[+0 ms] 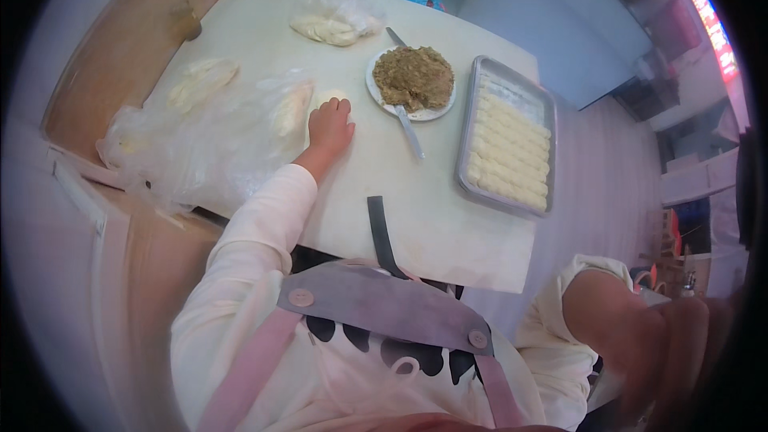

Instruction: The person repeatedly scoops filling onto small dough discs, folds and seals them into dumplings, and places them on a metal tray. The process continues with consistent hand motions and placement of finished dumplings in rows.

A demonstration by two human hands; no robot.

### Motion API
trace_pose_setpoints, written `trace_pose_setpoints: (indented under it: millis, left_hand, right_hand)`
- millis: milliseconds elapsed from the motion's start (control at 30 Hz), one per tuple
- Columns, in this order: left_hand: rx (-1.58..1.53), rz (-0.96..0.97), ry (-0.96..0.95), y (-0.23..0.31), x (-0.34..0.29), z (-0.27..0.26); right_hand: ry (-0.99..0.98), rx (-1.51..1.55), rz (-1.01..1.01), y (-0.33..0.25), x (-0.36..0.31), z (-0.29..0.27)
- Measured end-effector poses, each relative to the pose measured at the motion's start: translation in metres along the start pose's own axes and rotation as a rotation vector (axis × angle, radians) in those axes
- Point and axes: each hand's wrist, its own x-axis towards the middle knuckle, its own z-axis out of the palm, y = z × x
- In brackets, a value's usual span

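Note:
Over the table's left-centre, my left hand has its fingers curled down on a small piece of pale dough, which shows just beyond the fingertips. Right beside it, a clear plastic bag covers lumps of dough, one close to my wrist. My right hand is raised off the table at the lower right, near the camera. It is dark and smeared, so its fingers cannot be made out. A white plate heaped with brown-green filling stands right of my left hand.
A flat metal utensil leans on the plate's near rim; another handle sticks out behind. Rows of pale shaped dough lie in a metal tray at the table's right. Another bagged dough lump sits at the far edge.

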Motion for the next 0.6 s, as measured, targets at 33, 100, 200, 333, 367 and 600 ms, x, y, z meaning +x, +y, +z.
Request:
trace_pose_setpoints:
  millis: [33, 100, 200, 333, 367, 600]
  left_hand:
    - [0.032, -0.020, -0.004, -0.005, 0.004, 0.005]
    - [0.076, -0.047, -0.004, -0.009, 0.011, 0.010]
    - [0.075, -0.059, 0.003, -0.008, 0.014, 0.008]
    - [-0.143, -0.103, 0.133, -0.006, 0.007, 0.018]
    - [-0.181, -0.151, 0.195, -0.019, -0.006, 0.019]
    - [-1.526, -0.791, 0.420, -0.025, -0.018, 0.039]
  right_hand:
    - [-0.001, 0.036, 0.001, 0.001, -0.001, -0.004]
    - [-0.022, 0.133, 0.015, 0.001, 0.002, -0.016]
    - [-0.224, 0.290, 0.094, -0.001, 0.002, -0.036]
    - [0.106, -0.048, 0.330, 0.056, -0.066, -0.060]
    - [0.291, -0.397, 0.507, 0.091, -0.090, -0.077]
    - [0.144, -1.583, 1.347, 0.254, -0.207, -0.162]
